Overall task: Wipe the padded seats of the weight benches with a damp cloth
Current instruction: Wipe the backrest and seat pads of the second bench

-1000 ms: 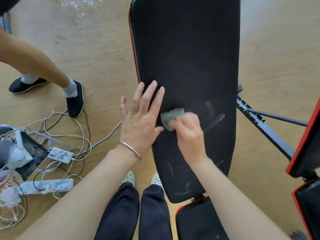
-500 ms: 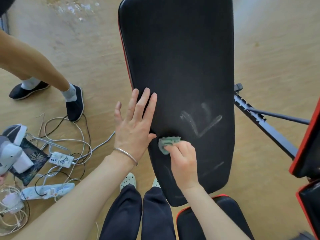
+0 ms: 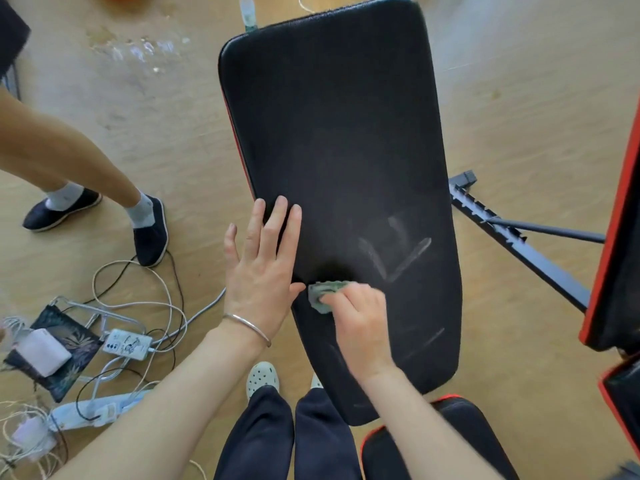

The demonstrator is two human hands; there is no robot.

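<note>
A long black padded bench pad [image 3: 332,133] with red edge trim fills the middle of the head view. Pale wet streaks [image 3: 398,252] mark its lower right part. My right hand [image 3: 356,323] presses a small pale green cloth [image 3: 323,292] onto the pad near its left edge. My left hand [image 3: 263,271] lies flat with fingers spread on the pad's left edge, a thin bangle on the wrist. Below it, a second black seat pad [image 3: 460,441] with red trim shows at the bottom.
Another person's legs and dark shoes [image 3: 150,230] stand on the wooden floor at left. Tangled cables and power strips [image 3: 128,344] lie at lower left. A black metal bench frame [image 3: 519,237] runs right, toward another red-edged bench [image 3: 616,237]. My own feet [image 3: 261,377] stand beside the bench.
My right hand dragged the cloth from the pad's middle down toward its left edge, leaving wet streaks uncovered. The view pulled back, so more of the pad's far end shows.
</note>
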